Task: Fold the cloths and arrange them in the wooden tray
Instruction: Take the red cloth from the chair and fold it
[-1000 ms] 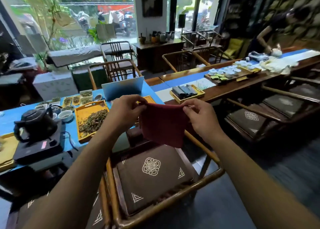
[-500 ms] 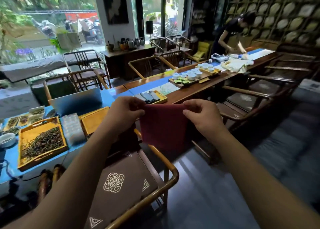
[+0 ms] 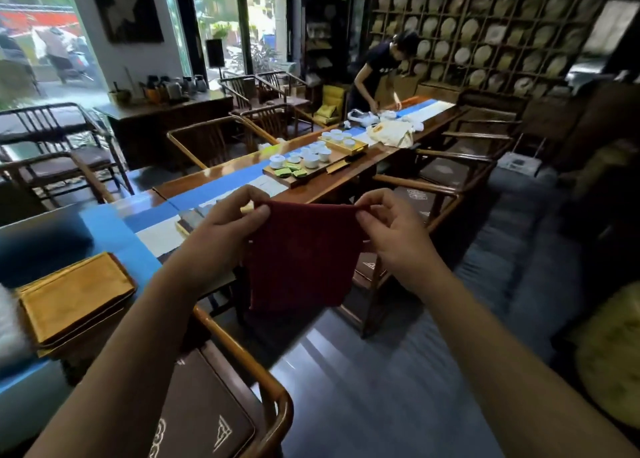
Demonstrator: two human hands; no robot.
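A dark red cloth hangs in the air in front of me, stretched flat by its top edge. My left hand pinches the top left corner and my right hand pinches the top right corner. Behind my left hand, a small wooden tray with dark folded cloths lies on the long table, mostly hidden by the hand. A larger yellow wooden tray sits on the blue runner at the left.
A long wooden table with a blue runner carries a tea tray with white cups. A wooden armchair stands right below my arms, more chairs line the table. A person works at the far end.
My view has swung to the right along the table; the kettle and tea-leaf tray have left the frame. Both hands keep holding the red cloth by its top corners.
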